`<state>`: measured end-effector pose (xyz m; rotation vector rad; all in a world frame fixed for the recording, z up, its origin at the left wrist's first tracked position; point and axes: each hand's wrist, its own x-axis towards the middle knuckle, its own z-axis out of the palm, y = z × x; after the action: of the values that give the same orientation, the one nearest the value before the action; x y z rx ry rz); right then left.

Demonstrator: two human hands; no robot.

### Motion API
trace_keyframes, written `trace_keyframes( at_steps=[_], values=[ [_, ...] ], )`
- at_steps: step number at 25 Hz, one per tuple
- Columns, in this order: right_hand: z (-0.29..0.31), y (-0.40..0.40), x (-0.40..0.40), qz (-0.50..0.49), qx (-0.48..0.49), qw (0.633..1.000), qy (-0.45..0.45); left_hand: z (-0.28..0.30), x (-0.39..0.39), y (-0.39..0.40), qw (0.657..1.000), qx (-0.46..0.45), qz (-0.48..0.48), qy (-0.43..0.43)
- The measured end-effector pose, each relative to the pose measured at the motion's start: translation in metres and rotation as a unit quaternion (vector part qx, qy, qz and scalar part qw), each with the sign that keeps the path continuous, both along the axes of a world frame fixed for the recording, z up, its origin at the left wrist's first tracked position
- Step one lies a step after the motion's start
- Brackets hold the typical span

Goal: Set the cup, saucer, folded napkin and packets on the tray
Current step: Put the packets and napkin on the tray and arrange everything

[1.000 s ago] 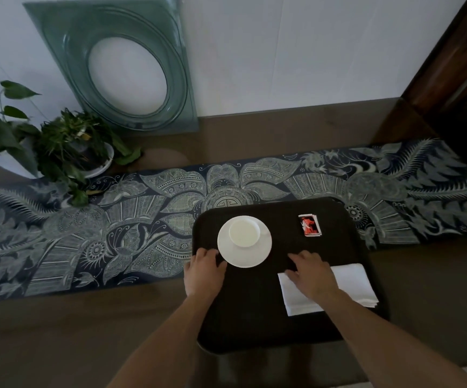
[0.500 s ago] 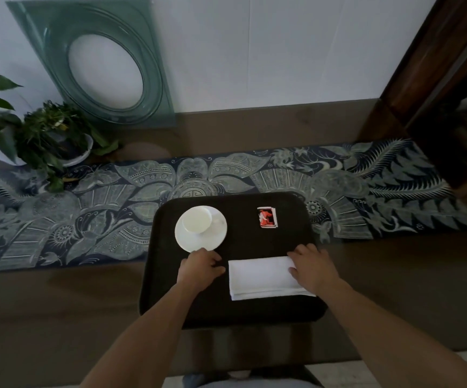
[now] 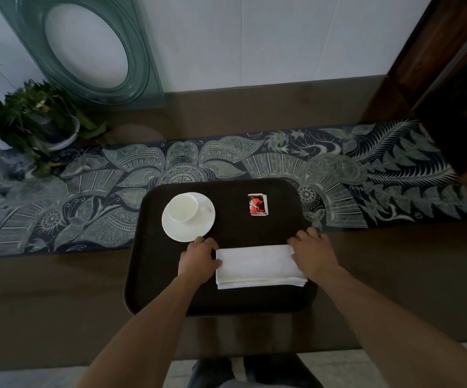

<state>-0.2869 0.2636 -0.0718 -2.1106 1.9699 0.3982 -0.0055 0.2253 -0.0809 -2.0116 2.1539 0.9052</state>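
On the dark tray at the bench's near edge, the folded white napkin lies along the tray's near side. The left hand touches the napkin's left end, fingers curled; the right hand rests on its right end, fingers relaxed. A white cup sits on its saucer at the far-left corner, red packets far right.

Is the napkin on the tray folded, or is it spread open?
Folded. The napkin lies as a neat rectangle on the tray, and stacked layers show along its near edge.

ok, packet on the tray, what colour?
Red with white edging and a dark mark, packet; head view, the only one.
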Motion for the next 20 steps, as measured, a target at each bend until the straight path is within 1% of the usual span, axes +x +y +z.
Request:
trace_keyframes(
  at_steps=[3, 8, 10, 13, 16, 20],
  values=[
    [0.002, -0.003, 0.0, -0.033, -0.011, 0.999, -0.019, -0.003, 0.0, -0.004, 0.999, 0.011, 0.024, 0.034],
    [0.004, 0.001, 0.008, -0.054, -0.024, 0.998, -0.013, -0.001, 0.005, -0.006, 0.99, 0.061, 0.073, 0.109],
    [0.003, 0.0, 0.012, -0.068, -0.022, 0.997, -0.029, -0.001, 0.011, -0.007, 0.988, 0.067, 0.08, 0.118],
    [-0.001, 0.0, 0.022, -0.102, -0.018, 0.991, -0.08, -0.003, 0.024, -0.008, 0.986, 0.065, 0.094, 0.123],
    [-0.006, -0.003, 0.041, -0.109, -0.004, 0.987, -0.12, -0.002, 0.043, -0.008, 0.984, 0.06, 0.116, 0.122],
    [-0.011, -0.009, 0.068, -0.113, -0.001, 0.984, -0.136, -0.004, 0.07, -0.007, 0.982, 0.061, 0.14, 0.114]
  ],
)
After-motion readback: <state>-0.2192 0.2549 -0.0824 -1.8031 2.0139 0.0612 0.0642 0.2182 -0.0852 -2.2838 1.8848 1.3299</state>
